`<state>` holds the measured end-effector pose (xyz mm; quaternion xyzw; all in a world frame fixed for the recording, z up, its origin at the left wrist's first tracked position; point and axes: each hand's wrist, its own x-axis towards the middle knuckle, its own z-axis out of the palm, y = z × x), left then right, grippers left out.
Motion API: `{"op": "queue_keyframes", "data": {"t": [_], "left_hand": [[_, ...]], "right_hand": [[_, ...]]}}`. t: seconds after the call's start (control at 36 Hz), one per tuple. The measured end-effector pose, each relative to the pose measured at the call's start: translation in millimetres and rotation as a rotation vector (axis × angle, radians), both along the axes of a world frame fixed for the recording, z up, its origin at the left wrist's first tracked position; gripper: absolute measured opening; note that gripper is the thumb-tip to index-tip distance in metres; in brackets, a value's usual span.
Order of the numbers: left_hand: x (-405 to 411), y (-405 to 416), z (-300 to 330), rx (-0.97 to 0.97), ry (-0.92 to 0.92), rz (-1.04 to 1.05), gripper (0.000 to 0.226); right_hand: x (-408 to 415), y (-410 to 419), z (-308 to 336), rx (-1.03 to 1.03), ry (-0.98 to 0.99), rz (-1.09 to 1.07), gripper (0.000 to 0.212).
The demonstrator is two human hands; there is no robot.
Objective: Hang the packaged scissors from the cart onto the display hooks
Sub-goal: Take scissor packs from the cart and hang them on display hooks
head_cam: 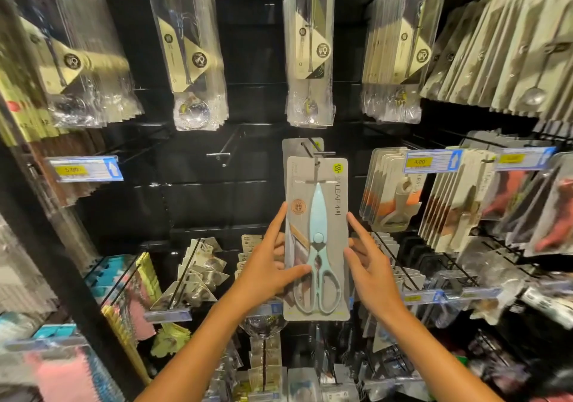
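Observation:
The packaged scissors (316, 240), pale blue on a grey card, are upright in front of the shelf wall. The card's hang hole is at the tip of a black display hook (322, 154). One more grey card (294, 147) hangs behind it on the same hook. My left hand (266, 274) holds the card's left edge, thumb across the front near the handles, index finger straight up along the edge. My right hand (369, 268) holds the right edge, thumb at the rim, index finger pointing up. The cart is out of view.
A bare hook (228, 154) sticks out to the left of the scissors. Rows of packaged spoons (310, 51) hang above. Peelers (400, 194) and price tags (432, 161) are at the right. Below hang more hooks with small packaged goods (198, 277).

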<state>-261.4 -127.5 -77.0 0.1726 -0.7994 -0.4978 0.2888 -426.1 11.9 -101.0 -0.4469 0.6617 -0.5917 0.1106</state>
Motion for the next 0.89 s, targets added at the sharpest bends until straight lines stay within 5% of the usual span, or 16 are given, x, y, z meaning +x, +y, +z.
{"op": "queue_keyframes", "data": {"t": [0.39, 0.89], "left_hand": [[-25, -31, -6, -0.008, -0.083, 0.02, 0.098], [-99, -97, 16, 0.053, -0.215, 0.101, 0.105]], "right_hand": [[-24, -34, -11, 0.124, 0.042, 0.183, 0.081], [-87, -137, 4, 0.15, 0.134, 0.227, 0.106]]}}
